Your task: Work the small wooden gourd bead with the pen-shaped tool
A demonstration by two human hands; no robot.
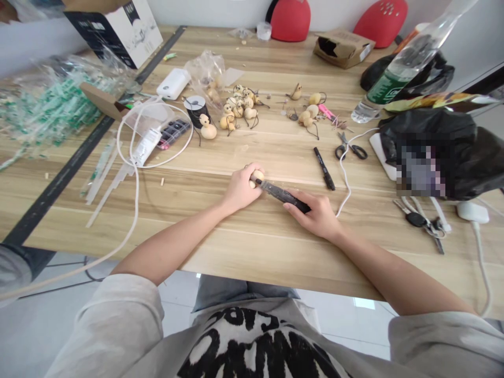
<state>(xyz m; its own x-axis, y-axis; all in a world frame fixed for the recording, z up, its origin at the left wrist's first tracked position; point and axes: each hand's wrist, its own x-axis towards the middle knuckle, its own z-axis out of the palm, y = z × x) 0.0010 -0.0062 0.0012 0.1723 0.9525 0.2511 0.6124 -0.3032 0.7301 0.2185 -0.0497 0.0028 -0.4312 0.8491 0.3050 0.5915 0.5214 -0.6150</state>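
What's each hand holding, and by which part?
Left hand: small gourd, held around its side. Right hand: dark handheld tool, held by its rear end.

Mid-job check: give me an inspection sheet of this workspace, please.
Surface: wooden tabletop, with a few small bits scattered.
Job's things: pale gourd-like piece at the tip of a dark handheld tool; contact unclear.
Clutter: similar pieces, black marker, scissors, keys, bottle.
Hands: left hand holds the piece; right hand grips the tool.
Cables: thin white cable crosses the scissors; thicker white cord loops on the left.
Surroundings: red chair backs beyond the far edge.
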